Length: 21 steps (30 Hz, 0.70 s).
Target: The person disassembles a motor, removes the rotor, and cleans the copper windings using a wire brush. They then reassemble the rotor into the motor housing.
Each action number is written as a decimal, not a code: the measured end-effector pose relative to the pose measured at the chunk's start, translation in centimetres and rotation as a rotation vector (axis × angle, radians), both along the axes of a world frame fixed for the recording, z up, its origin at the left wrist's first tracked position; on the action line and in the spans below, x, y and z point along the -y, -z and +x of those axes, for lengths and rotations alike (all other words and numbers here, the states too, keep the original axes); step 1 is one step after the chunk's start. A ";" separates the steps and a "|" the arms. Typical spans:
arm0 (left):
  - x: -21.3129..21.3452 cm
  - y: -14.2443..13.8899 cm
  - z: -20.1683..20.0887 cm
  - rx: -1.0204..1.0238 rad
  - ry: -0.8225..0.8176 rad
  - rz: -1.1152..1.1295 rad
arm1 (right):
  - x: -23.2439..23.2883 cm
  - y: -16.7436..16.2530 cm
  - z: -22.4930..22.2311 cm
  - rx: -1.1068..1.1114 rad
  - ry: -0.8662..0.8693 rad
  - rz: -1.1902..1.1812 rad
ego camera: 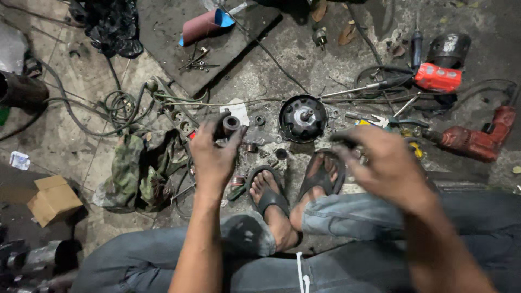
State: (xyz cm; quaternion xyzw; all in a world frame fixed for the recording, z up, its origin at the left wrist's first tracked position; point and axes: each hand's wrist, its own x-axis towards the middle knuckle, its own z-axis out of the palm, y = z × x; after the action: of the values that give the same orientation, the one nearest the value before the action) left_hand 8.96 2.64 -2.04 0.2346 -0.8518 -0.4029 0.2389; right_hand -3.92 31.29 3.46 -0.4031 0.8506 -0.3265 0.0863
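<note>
My left hand pinches a short dark metal sleeve; grip should stay firm. My blurred right hand hangs half-curled, apparently empty.

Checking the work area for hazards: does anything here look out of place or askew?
Yes. Small parts lie scattered on the floor around the round housing, close to the sandalled feet, and cables tangle beside a crumpled rag.
</note>
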 end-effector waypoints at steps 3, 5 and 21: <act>0.4 -0.9 0.0 -0.018 -0.029 0.203 | -2.0 -2.8 -1.4 -0.099 0.078 0.018; -0.1 -1.3 -0.3 -0.041 -0.009 0.303 | -4.0 -5.0 -1.9 -0.136 0.113 0.095; -5.4 -6.9 -2.8 -0.087 0.439 0.237 | -7.3 -12.8 -6.2 -0.253 -0.097 0.956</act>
State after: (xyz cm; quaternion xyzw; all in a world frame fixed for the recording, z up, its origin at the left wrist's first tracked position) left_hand 6.21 8.03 4.91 0.0531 -0.8180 -0.5520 0.1529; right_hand -10.17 38.55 16.22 -0.3941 0.8891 0.1559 0.1726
